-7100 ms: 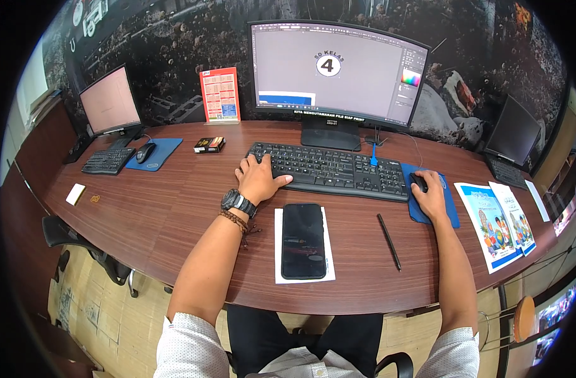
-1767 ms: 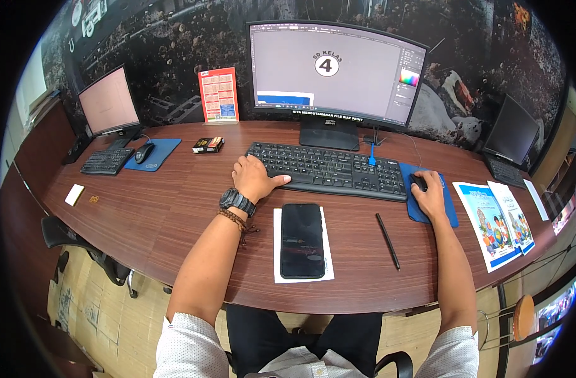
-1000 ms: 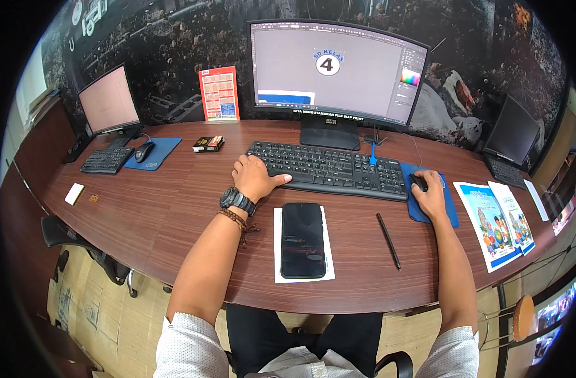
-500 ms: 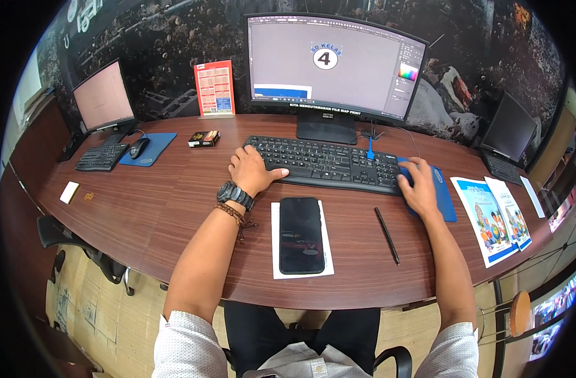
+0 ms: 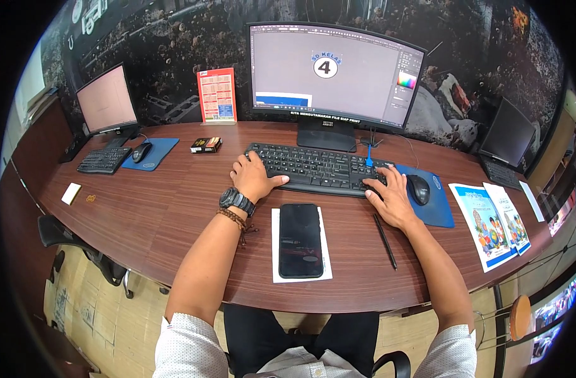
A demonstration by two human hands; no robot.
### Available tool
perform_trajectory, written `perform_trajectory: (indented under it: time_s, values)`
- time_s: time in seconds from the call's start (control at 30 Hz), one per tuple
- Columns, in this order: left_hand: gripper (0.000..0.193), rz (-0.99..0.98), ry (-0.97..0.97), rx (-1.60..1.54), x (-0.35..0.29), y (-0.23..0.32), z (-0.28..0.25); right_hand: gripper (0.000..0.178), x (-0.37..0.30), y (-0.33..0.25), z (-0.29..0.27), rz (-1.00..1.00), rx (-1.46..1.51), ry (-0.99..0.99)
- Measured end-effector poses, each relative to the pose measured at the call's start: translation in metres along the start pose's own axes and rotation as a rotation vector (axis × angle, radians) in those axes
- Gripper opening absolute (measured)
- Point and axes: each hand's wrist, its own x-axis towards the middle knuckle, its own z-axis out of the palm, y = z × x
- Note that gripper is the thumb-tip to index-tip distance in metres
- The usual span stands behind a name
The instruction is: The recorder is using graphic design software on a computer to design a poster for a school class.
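My left hand rests at the left end of a black keyboard, fingers spread over the keys and thumb stretched along its front edge. Over the keyboard's right end lies my right hand, its fingers apart and touching keys. Neither hand grips anything. Just right of that hand, a black mouse sits untouched on a blue mouse pad. Behind the keyboard stands a wide monitor showing a design window with a round badge. A dark-screened phone lies on white paper between my forearms.
A black stylus lies near my right wrist. Printed booklets are at the right. Farther left are a small box, a red calendar card, and a second monitor with keyboard and mouse.
My right hand has left the mouse and moved left onto the keyboard's right end, uncovering the mouse. My left hand stays on the keyboard. The whole view has shifted slightly.
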Motion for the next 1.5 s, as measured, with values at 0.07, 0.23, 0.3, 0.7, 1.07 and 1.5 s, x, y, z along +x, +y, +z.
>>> perform_trajectory:
  time_s: [0.07,0.23,0.3,0.7,1.07,1.5]
  values:
    - [0.113,-0.001,0.003,-0.003,0.0,0.0,0.0,0.039,-0.001,0.001,-0.001,-0.005,0.036,0.031]
    - [0.107,-0.03,-0.046,-0.014,0.002,0.002,-0.002,0.028,0.002,0.029,-0.008,-0.038,-0.015,0.295]
    - [0.107,-0.03,-0.045,-0.009,0.003,0.001,0.0,0.024,-0.001,0.05,-0.011,0.074,-0.043,0.382]
    - [0.103,-0.005,-0.025,-0.003,0.002,-0.002,0.002,0.029,-0.014,0.091,-0.01,0.291,0.124,0.383]
    - [0.103,0.008,-0.04,0.001,0.002,0.0,-0.002,0.03,-0.003,0.056,-0.013,-0.026,-0.059,0.343]
    - [0.103,0.025,-0.04,-0.007,0.001,-0.001,0.0,0.029,-0.001,0.041,-0.016,0.039,-0.044,0.271]
